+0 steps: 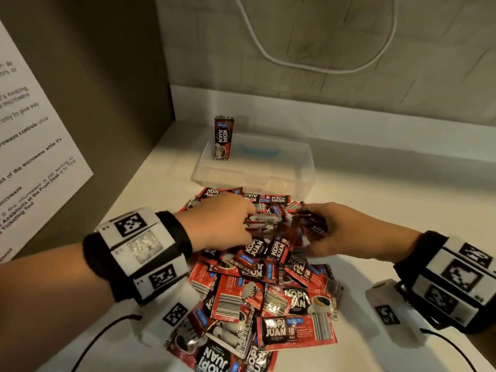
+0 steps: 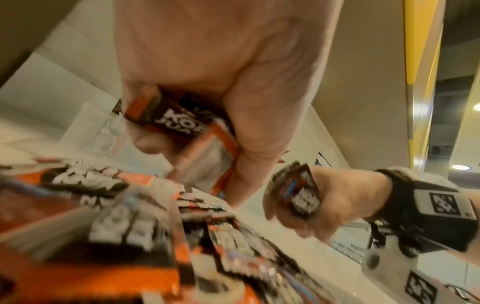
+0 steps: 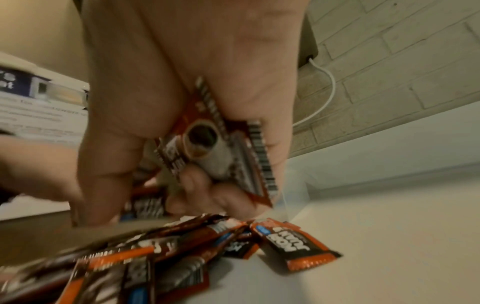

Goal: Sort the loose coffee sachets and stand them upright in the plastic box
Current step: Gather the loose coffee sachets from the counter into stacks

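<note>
A heap of red-and-black Kopi Juan coffee sachets point(image 1: 271, 285) lies on the white counter. Behind it sits the clear plastic box point(image 1: 300, 167), with one sachet point(image 1: 223, 138) standing upright at its back left corner. My left hand point(image 1: 225, 224) is over the heap's far end and grips a few sachets point(image 2: 182, 127) between fingers and thumb. My right hand point(image 1: 335, 229), close beside it, holds a small bunch of sachets point(image 3: 221, 148) in curled fingers; it also shows in the left wrist view as the right hand point(image 2: 324, 205).
A brown side panel point(image 1: 107, 103) with a printed white notice point(image 1: 29, 146) closes the left. A tiled wall with a hanging white cable point(image 1: 322, 68) stands behind the box. Bare counter point(image 1: 402, 189) lies right of the heap.
</note>
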